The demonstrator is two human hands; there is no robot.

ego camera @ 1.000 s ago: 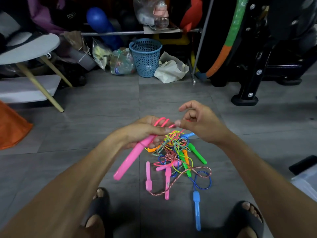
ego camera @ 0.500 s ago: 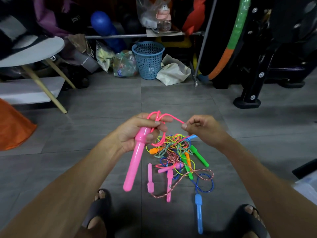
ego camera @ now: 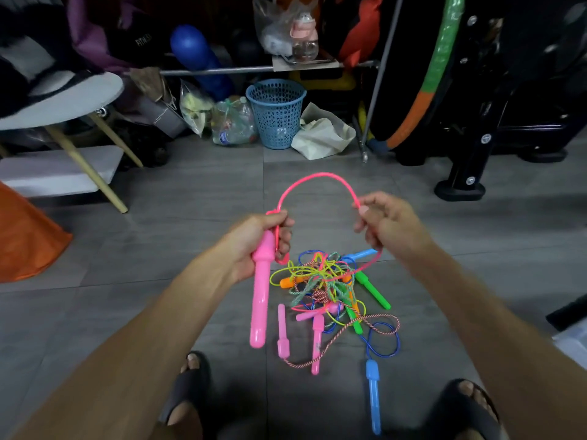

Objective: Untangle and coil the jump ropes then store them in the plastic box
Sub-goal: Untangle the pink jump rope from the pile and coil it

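Early stage: left hand (ego camera: pixel 254 239) gripping long pink plastic handle (ego camera: pixel 261 296), right hand (ego camera: pixel 386 222) pinching pink cord (ego camera: pixel 317 179), colourful rope tangle (ego camera: pixel 330 290) unsorted, nothing stored.

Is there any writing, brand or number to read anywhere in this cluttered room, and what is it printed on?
"FITN..." reads in pale letters on the dark bag at upper left; the remaining letters are too blurred to read.
The blue label on the clear plastic bottle beside the blue plastic mesh basket is too small to read.
The coloured plastic jump rope handles on the floor show no legible print.
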